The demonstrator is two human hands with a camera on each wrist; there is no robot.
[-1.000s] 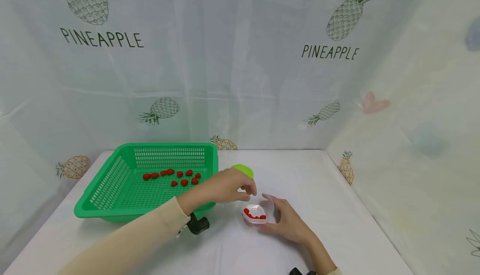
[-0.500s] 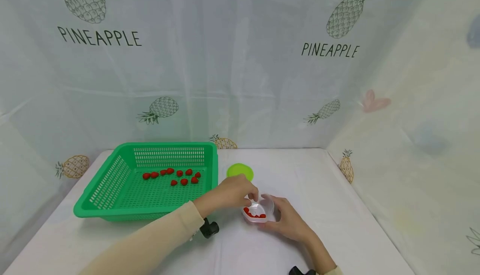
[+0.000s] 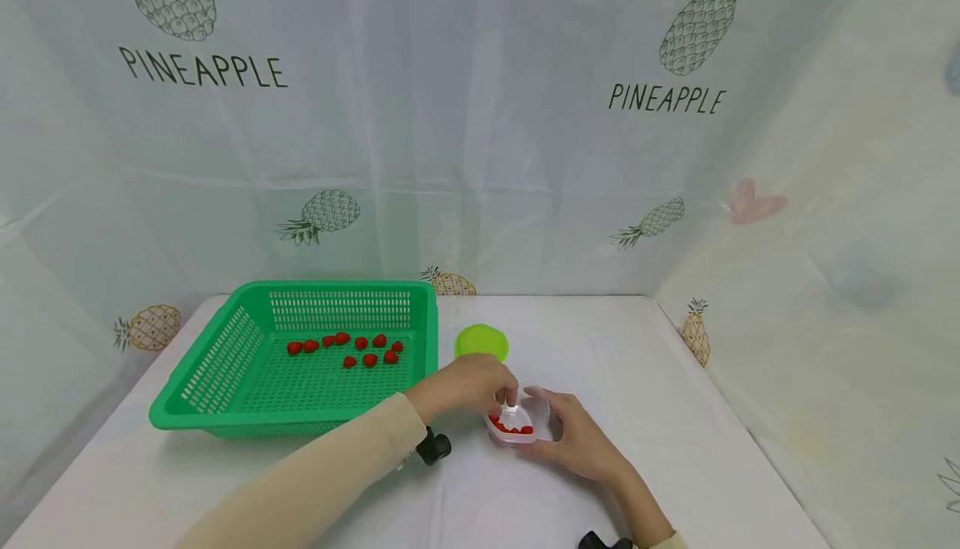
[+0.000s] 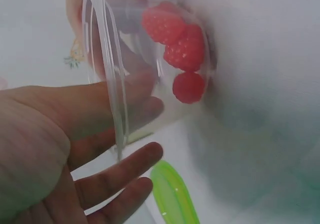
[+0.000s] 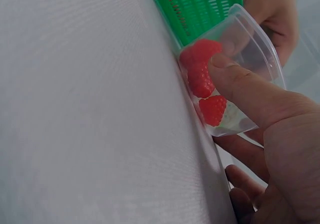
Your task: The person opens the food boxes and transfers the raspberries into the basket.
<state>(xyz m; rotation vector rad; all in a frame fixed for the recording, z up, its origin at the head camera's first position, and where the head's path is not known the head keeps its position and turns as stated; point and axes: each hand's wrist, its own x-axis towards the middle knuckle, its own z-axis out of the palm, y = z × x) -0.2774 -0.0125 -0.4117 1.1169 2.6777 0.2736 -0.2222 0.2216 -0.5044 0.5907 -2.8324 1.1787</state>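
Observation:
A clear plastic container (image 4: 142, 53) stands on the white table with several red raspberries (image 4: 185, 46) at its bottom. My right hand (image 3: 577, 441) grips it from the right side, its thumb (image 5: 240, 81) pressed on the wall in the right wrist view. From the left my left hand (image 3: 472, 382) reaches over the rim. In the left wrist view some of its fingers (image 4: 140, 81) dip into the container, while two others stay outside. No raspberry shows between those fingers, and they hang above the ones at the bottom.
A green basket (image 3: 225, 424) stands to the left with several raspberries (image 3: 370, 360) spread on its floor. Behind the left hand lies a lime-green lid (image 3: 482, 339). A pineapple-print curtain (image 3: 480, 116) closes off the back of the table.
My left hand has moved slightly right and lower, with its fingertips now inside the container. More of the lime-green lid shows. The right hand keeps its hold on the container.

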